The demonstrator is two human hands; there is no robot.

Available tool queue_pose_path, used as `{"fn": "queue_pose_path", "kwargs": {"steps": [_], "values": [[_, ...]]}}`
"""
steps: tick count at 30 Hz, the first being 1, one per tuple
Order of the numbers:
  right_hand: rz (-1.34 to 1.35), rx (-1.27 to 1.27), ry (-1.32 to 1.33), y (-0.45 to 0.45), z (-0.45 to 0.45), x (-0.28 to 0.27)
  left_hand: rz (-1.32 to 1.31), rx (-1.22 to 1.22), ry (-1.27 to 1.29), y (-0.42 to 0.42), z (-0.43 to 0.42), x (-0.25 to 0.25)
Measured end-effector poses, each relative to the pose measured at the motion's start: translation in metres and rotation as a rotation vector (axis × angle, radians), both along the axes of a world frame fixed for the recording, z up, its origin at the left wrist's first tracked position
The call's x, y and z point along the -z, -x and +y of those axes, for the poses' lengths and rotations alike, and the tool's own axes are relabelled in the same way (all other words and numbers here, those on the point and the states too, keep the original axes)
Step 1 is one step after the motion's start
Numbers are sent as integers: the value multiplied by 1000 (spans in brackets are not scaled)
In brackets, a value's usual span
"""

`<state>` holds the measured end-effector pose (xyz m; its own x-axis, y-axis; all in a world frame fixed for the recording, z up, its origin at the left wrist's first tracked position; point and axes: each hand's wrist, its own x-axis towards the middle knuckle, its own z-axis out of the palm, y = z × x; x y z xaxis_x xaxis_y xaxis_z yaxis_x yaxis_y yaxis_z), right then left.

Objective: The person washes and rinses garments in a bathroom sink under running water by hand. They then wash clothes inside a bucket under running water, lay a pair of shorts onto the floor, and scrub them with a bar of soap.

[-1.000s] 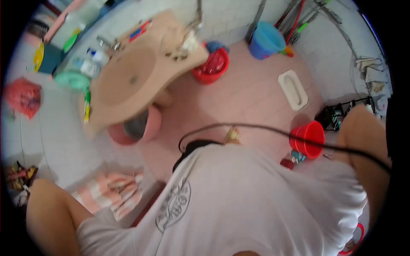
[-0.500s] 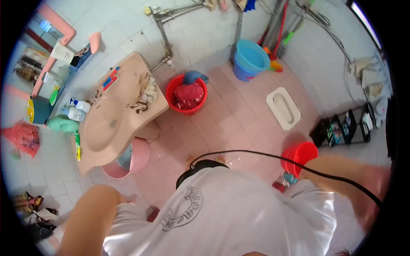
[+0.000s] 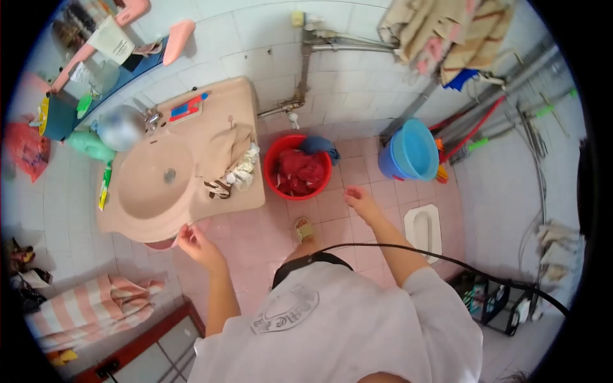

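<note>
My left hand (image 3: 196, 246) is in front of the pink washbasin (image 3: 182, 223), just off its lower rim. Its fingers are loosely bent and apart, and I see nothing in them. Out over the floor, my right hand (image 3: 362, 202) hangs to the right of a red basin (image 3: 271, 182), apart from it. Those fingers are slightly curled, with nothing visible in them. Dark red cloth (image 3: 300, 171) fills the red basin, and a blue cloth (image 3: 319, 147) hangs over its rim. Crumpled beige and white cloths (image 3: 239, 167) lie on the right side of the washbasin.
Blue buckets (image 3: 389, 163) stand by the far wall near brooms and mops. A squat toilet (image 3: 423, 231) is set into the floor at right. Towels (image 3: 476, 38) hang above. A black cable (image 3: 408, 247) crosses before me. Bottles such as a green one (image 3: 89, 145) line the washbasin's left.
Both arms have come forward from my sides, bringing my hands into clear view. My view has shifted, with the washbasin and red basin looking larger. One foot now shows near the red basin.
</note>
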<state>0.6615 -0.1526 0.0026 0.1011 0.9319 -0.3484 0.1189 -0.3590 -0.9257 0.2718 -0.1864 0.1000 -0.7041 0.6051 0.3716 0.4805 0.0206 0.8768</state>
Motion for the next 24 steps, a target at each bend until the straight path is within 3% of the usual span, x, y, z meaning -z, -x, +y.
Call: {"fn": "queue_pose_path", "kwargs": {"steps": [1, 3, 5, 6, 8, 9, 11, 15, 17, 22, 24], "values": [[-2, -27, 9, 0, 16, 7, -245, -236, 4, 8, 7, 20], [-111, -122, 170, -3, 58, 16, -355, -389, -10, 19, 19, 45], [-193, -163, 82, -3, 95, 22, -628, -701, 160, 18, 26, 48], [-269, -169, -20, 0, 114, 26, -622, -735, 162, 20, 31, 55], [-323, -252, -7, 6, 156, 37, -1005, -704, 247, 17, 41, 66], [-384, -304, -11, 7, 178, 41, -1006, -738, 243, 11, 44, 66], [-450, -368, -50, 19, 223, 43, -1121, -437, 187, -12, 62, 52], [-635, -511, -108, 47, 307, 66, -1233, -627, 65, -32, 89, 54], [-625, -582, -101, 63, 337, 68, -1215, -672, -143, -34, 101, 65], [-704, -834, -3, 93, 371, 97, -991, -941, 43, -53, 126, 44], [-947, -953, -139, 96, 372, 106, -937, -969, 88, -48, 124, 54]]}}
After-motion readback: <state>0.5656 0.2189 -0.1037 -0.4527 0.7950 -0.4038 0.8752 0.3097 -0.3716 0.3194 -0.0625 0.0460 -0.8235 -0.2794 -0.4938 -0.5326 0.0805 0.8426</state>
